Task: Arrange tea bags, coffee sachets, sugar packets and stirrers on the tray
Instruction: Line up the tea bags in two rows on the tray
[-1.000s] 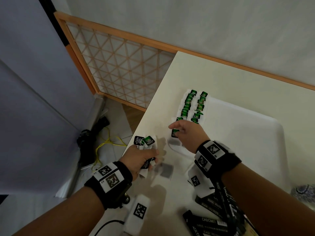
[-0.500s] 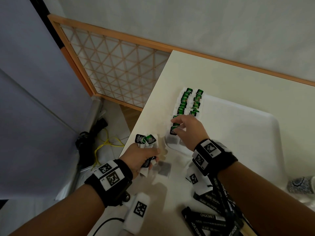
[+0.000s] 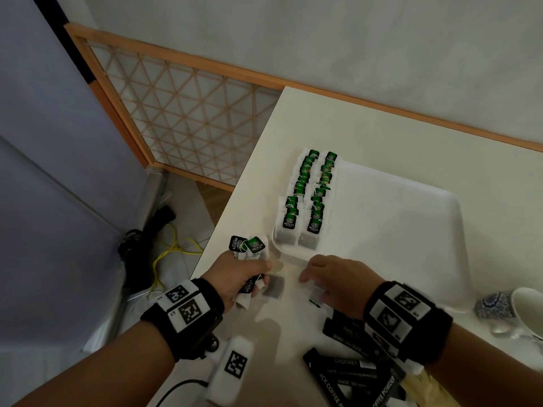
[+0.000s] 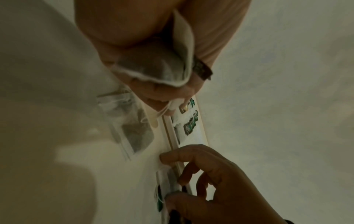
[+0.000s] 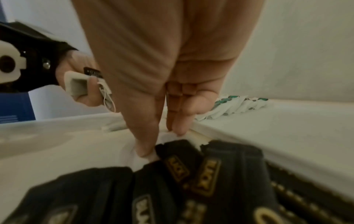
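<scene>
A white tray [image 3: 396,230] lies on the cream table, with two rows of green-tagged tea bags [image 3: 308,195] along its left side. Off the tray's near left corner, my left hand [image 3: 244,274] grips a bunch of tea bags [image 4: 153,65], their tags sticking up. My right hand [image 3: 323,277] is down on the table by the tray's near rim [image 5: 249,136]. Its thumb and fingertips pinch a white tea bag [image 5: 166,137] lying there. Another loose tea bag [image 3: 274,286] lies between the two hands.
Black coffee sachets [image 3: 352,365] are piled near the front, under my right wrist, with pale sticks [image 3: 423,383] beside them. A patterned cup [image 3: 526,309] stands right of the tray. The table's left edge [image 3: 229,218] drops to a floor with cables.
My right hand has drawn back from the front of the tea bag rows to the table by the tray's near corner. The left hand has stayed put with its bunch.
</scene>
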A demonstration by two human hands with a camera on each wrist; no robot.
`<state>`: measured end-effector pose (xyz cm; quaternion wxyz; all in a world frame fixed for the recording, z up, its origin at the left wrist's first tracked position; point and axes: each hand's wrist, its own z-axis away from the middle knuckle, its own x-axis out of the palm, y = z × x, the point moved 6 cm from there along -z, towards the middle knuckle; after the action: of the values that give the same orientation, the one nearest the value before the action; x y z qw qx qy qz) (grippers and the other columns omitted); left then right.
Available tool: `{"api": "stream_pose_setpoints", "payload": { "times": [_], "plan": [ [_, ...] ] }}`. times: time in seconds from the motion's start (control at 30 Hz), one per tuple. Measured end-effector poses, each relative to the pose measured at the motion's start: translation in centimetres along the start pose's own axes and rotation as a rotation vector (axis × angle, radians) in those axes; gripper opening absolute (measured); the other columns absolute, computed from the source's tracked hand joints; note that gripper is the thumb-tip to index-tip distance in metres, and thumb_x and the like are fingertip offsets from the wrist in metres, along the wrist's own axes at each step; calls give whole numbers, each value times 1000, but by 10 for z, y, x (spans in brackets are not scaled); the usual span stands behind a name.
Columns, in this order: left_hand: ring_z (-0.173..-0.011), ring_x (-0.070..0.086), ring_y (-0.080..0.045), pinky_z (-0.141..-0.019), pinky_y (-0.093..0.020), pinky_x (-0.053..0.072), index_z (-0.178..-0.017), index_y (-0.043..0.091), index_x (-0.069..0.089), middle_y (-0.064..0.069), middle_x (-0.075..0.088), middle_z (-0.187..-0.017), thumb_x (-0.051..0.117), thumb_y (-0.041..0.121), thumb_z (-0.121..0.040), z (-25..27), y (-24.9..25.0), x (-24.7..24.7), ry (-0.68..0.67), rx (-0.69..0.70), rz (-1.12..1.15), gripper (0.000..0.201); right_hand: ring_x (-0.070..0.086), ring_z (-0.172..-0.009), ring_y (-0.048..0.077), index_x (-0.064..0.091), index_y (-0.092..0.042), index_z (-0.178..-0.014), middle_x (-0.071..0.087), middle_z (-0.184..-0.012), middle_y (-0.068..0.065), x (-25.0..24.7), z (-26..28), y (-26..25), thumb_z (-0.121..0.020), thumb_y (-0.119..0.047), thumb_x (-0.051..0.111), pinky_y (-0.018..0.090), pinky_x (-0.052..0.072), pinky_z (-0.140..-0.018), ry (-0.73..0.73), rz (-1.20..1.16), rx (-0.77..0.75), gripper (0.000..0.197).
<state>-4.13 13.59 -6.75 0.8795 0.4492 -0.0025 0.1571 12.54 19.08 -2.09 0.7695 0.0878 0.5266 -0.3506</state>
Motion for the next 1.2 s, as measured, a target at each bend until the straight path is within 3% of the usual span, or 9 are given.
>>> {"api": "stream_pose_setpoints", "payload": {
  "times": [0.33, 0.43, 0.53, 0.63, 0.73, 0.83, 0.97, 1.1, 1.2],
  "plan": [
    [-63, 51, -26, -41, -20, 38, -91, -3, 64, -13, 62, -63, 69, 5, -82, 1, -2, 2, -1, -30, 2, 12, 56, -105, 13, 60, -32, -109, 61, -110, -8, -2, -12, 11, -89, -28, 52, 27, 43, -87, -30, -4, 85, 22],
    [-61, 49, -25, -43, -20, 38, -98, -8, 64, -13, 63, -65, 70, 9, -82, 2, -3, 3, -13, -69, 10, 24, 58, -78, 1, 68, -34, -86, 66, -88, -11, -23, -10, 9, -84, -28, 62, 22, 48, -77, 121, -337, 113, 9],
    [-53, 50, -23, -37, -17, 37, -92, 0, 65, -14, 63, -70, 69, 11, -82, 4, -1, 9, -45, -153, 101, 15, 50, -65, 3, 69, -38, -74, 59, -78, -10, -43, -7, 2, -78, -21, 75, 20, 46, -65, 295, -719, 11, 18],
    [-44, 56, -12, -33, -14, 35, -89, 5, 65, -9, 64, -69, 63, 11, -85, 10, 6, 19, -115, -259, 249, 8, 43, -56, 3, 69, -29, -78, 55, -65, -12, -45, -7, -3, -81, -8, 70, 17, 40, -54, 250, -1048, -23, 21],
    [-45, 57, -8, -31, -11, 34, -85, 7, 65, -6, 67, -68, 62, 21, -84, 15, 14, 28, -230, -303, 325, 14, 53, -59, 8, 63, -16, -84, 61, -69, -2, -42, -9, -4, -85, 3, 60, 22, 46, -55, 170, -1228, -22, 19],
    [-52, 61, -9, -31, -12, 36, -82, 10, 68, -9, 67, -73, 68, 25, -74, 17, 21, 31, -284, -269, 327, 17, 56, -61, 10, 61, -13, -80, 61, -75, 7, -39, -11, 0, -73, -4, 54, 23, 49, -56, 186, -1284, 3, 14],
    [-48, 60, -11, -32, -13, 36, -91, 8, 66, -7, 68, -68, 65, 9, -82, 18, 22, 32, -266, -173, 210, 9, 58, -64, 17, 60, -9, -80, 62, -77, 9, -35, -11, 2, -70, -4, 49, 26, 51, -57, 218, -1366, 29, 16],
    [-51, 59, -12, -33, -14, 38, -85, 8, 70, -9, 68, -71, 70, 5, -75, 12, 18, 29, -173, -103, 222, 10, 62, -69, 23, 63, -14, -98, 67, -84, 11, -34, -11, 7, -88, -11, 47, 33, 54, -60, 285, -1521, 156, 19],
    [-52, 59, -12, -34, -15, 38, -84, 6, 69, -9, 68, -69, 68, 1, -79, 7, 16, 25, -106, -71, 246, 7, 65, -74, 23, 63, -18, -106, 69, -83, 8, -28, -12, 7, -90, -21, 59, 38, 57, -69, 266, -1512, 216, 17]
  ]
}}
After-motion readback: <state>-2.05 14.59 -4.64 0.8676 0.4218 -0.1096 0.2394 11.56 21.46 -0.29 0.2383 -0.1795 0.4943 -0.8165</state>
